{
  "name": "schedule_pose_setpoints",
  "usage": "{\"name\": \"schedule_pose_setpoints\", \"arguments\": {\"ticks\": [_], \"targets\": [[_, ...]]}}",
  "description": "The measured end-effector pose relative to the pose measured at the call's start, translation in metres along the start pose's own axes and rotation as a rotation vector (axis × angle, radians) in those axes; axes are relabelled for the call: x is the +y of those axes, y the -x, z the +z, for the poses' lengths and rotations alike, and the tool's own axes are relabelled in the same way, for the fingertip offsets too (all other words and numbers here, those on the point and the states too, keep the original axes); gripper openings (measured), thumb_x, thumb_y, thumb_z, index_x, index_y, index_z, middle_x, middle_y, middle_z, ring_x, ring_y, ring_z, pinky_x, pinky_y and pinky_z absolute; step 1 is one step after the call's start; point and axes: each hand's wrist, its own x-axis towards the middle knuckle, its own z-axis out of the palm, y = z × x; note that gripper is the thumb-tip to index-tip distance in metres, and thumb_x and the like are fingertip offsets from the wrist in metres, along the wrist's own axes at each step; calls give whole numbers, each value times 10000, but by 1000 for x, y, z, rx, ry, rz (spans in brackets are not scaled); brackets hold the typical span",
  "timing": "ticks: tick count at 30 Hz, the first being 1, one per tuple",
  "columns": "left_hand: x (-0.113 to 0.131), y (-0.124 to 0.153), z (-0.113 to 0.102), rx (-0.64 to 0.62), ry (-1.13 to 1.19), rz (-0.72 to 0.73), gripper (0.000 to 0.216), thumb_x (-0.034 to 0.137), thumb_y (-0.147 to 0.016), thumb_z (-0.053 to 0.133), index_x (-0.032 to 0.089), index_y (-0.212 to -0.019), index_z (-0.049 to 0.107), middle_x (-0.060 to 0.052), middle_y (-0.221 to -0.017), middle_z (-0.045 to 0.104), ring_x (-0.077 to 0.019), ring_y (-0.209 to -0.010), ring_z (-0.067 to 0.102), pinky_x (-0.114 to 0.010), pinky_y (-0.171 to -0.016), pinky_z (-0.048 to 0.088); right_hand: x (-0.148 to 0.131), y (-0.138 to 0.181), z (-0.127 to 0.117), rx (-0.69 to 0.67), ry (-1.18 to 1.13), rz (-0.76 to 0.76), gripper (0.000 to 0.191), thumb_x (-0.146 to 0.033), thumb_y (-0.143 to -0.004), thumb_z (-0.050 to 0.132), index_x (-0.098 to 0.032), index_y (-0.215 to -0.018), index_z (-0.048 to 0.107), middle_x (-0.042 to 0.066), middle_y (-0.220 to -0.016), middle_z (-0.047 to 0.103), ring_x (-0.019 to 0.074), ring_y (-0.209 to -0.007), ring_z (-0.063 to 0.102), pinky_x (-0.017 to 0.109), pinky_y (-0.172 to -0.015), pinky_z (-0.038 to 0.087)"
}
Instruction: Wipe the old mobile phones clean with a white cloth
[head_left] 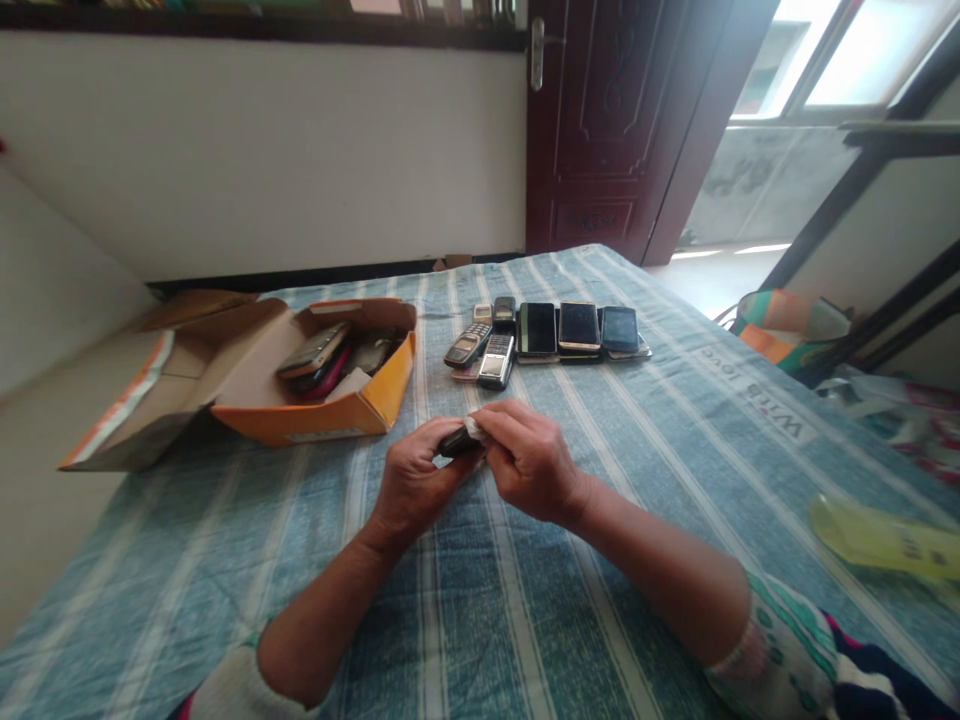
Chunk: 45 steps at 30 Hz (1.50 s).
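Observation:
My left hand [420,470] is closed round a small dark mobile phone [454,442], held above the striped cloth. In my right hand [529,455] a crumpled white tissue [474,428] is pinched between the fingers and pressed against the phone's right end. Much of the phone is hidden by my fingers. Just beyond my hands lie several old keypad phones, among them a silver-and-black one [496,362] and a grey one [468,344]. To their right, touchscreen phones lie in a row, with a gold-edged phone [579,327] in the middle.
An open orange cardboard box [375,405] with several phones inside stands at the left, its lid [120,420] folded outward. Blue striped cloth [315,560] covers the surface. A yellow plastic item [885,535] lies at the right edge. Behind are a white wall and a dark red door [600,130].

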Motion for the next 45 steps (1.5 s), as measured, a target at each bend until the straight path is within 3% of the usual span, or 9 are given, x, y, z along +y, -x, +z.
{"name": "schedule_pose_setpoints", "arguments": {"ticks": [5, 14, 20, 30, 37, 45], "targets": [[1, -1, -3, -21, -37, -39, 154, 290, -756, 658, 162, -832, 696, -36, -829, 720, -181, -743, 662, -289, -759, 538, 5, 3, 2, -79, 115, -7, 262, -99, -841, 401, -155, -970, 623, 90, -900, 636, 183, -852, 589, 287, -760, 478], [-4, -6, -13, -72, -135, -148, 196, 316, -714, 665, 168, -840, 694, -30, -791, 709, -186, -707, 657, -288, -676, 531, 25, 8, 5, -370, 386, 246, 154, -103, -803, 482, -196, -819, 603, 41, -808, 588, 163, -703, 512, 259, -615, 357], [-6, -9, -19, -144, -97, -166, 151, 303, -708, 666, 169, -770, 701, -1, -672, 676, -167, -628, 629, -257, -580, 505, 24, 7, 5, -323, 316, 248, 189, -80, -792, 465, -201, -800, 611, 23, -768, 572, 156, -689, 505, 255, -612, 346], [-10, -3, -3, -52, 31, -223, 206, 307, -700, 702, 153, -836, 704, -25, -775, 719, -193, -724, 669, -306, -715, 546, 28, 8, 3, -227, 355, 139, 240, -70, -790, 445, -190, -859, 641, 52, -837, 599, 167, -758, 521, 266, -683, 389], [-16, -1, -1, -111, 8, -198, 174, 297, -720, 692, 159, -824, 708, -28, -785, 722, -189, -740, 664, -303, -735, 536, 15, 5, 0, -285, 447, -32, 217, -91, -842, 429, -176, -840, 628, 63, -818, 592, 185, -760, 485, 293, -671, 358], [-20, -2, -3, -116, -76, -176, 175, 321, -716, 700, 172, -806, 701, -14, -780, 714, -182, -729, 663, -285, -713, 522, 20, 5, 0, -338, 470, 16, 189, -88, -830, 454, -181, -841, 618, 55, -826, 584, 181, -762, 480, 289, -648, 338]]}}
